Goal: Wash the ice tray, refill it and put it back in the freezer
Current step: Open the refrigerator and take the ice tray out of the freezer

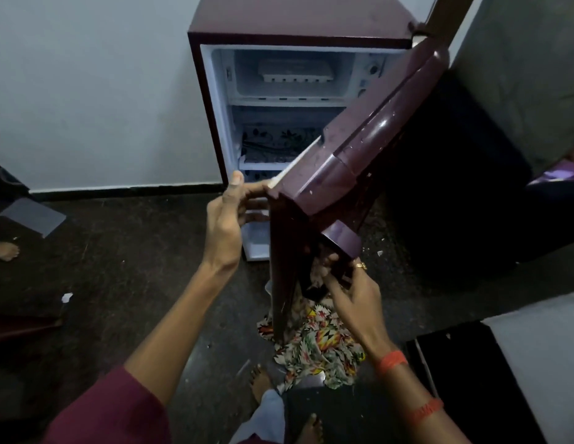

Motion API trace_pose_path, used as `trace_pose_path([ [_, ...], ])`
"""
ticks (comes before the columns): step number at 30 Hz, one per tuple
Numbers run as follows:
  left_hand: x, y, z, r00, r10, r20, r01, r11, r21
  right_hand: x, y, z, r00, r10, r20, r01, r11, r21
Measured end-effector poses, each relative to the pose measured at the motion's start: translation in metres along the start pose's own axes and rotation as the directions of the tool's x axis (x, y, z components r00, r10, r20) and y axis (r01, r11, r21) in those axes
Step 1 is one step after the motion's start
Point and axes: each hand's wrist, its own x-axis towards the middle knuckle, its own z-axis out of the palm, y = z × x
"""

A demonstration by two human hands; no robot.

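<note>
Ice tray (295, 71): white, lying flat in the freezer compartment (247, 88) at the top of the open fridge (196, 91), well beyond both hands, its long axis running left to right.
Left hand (225, 216): fingers curled round the free edge of the door (375, 129), thumb up; it is on the open side.
Right hand (353, 290): fingers hooked round the handle (341, 241), low on the door's outer face.
Door: partly swung out, standing between the right hand and the compartment.
Nearer hand: the left, by my reckoning, with an open line up and far to the tray.
</note>
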Motion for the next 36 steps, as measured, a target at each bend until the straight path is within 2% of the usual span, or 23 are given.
trace_pose_path([
  [10,-0.063,-0.007,0.069,0.972,-0.018,0.235,0.022,1.0,-0.015,-0.034,0.033,-0.072,0.959,0.193,-0.209,-0.178,0.98,0.089],
  [19,-0.094,-0.01,0.111,0.929,-0.025,0.368,0.049,0.997,-0.056,-0.043,0.064,-0.103,0.921,0.249,-0.299,-0.201,0.963,0.182],
  [27,-0.11,-0.019,0.151,0.821,-0.068,0.566,0.102,0.994,-0.028,-0.051,0.09,-0.134,0.849,0.325,-0.416,-0.22,0.934,0.281],
  [31,-0.116,-0.023,0.176,0.736,-0.083,0.672,0.105,0.994,0.008,-0.042,0.125,-0.159,0.81,0.401,-0.428,-0.311,0.912,0.267],
  [34,-0.119,-0.026,0.2,0.665,-0.105,0.74,0.126,0.992,0.027,-0.035,0.153,-0.177,0.771,0.475,-0.424,-0.332,0.868,0.369],
  [36,-0.121,-0.027,0.216,0.621,-0.117,0.775,0.131,0.99,0.045,-0.032,0.16,-0.187,0.752,0.501,-0.429,-0.296,0.838,0.458],
])
